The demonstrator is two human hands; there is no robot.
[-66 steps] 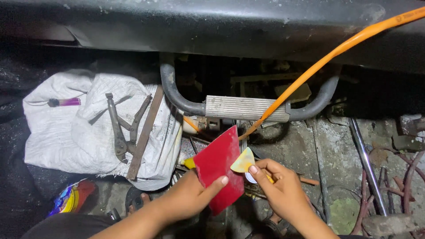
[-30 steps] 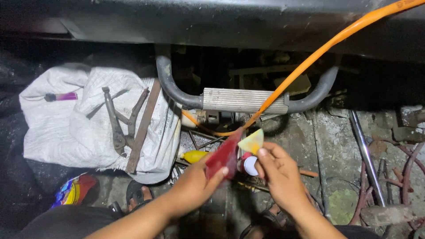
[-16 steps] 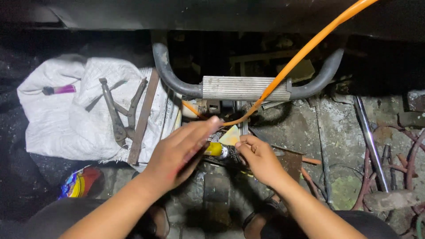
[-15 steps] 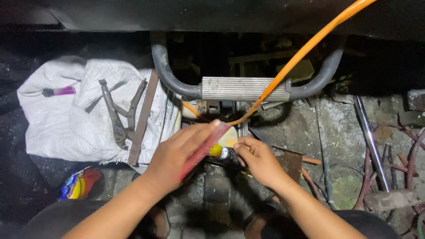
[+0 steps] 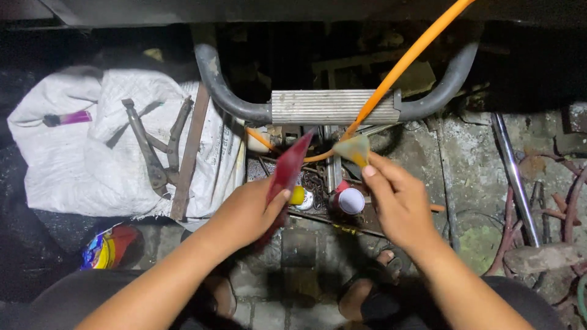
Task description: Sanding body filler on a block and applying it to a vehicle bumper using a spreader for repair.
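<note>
**Two hands over a cluttered tool spot, each holding a thin piece**

At far left a crumpled white woven sack (image 5: 92,165) lies on the ground, with a small purple-handled tool (image 5: 67,118), grey metal pliers (image 5: 153,153) and a flat rusty metal strip (image 5: 189,153) resting on it. Below it sits a colourful crumpled wrapper (image 5: 110,247). The left hand (image 5: 244,214) has its fingers closed around a thin red sheet (image 5: 287,171), seen nearly edge-on and tilted up towards a ribbed grey metal step with curved tube arms (image 5: 330,107). Between the hands stands a small red can with a white top (image 5: 348,198). The right hand (image 5: 397,205) pinches a small yellowish-green flap (image 5: 353,148) between thumb and fingertips, just beside an orange hose (image 5: 403,67) running up to the right.
</note>
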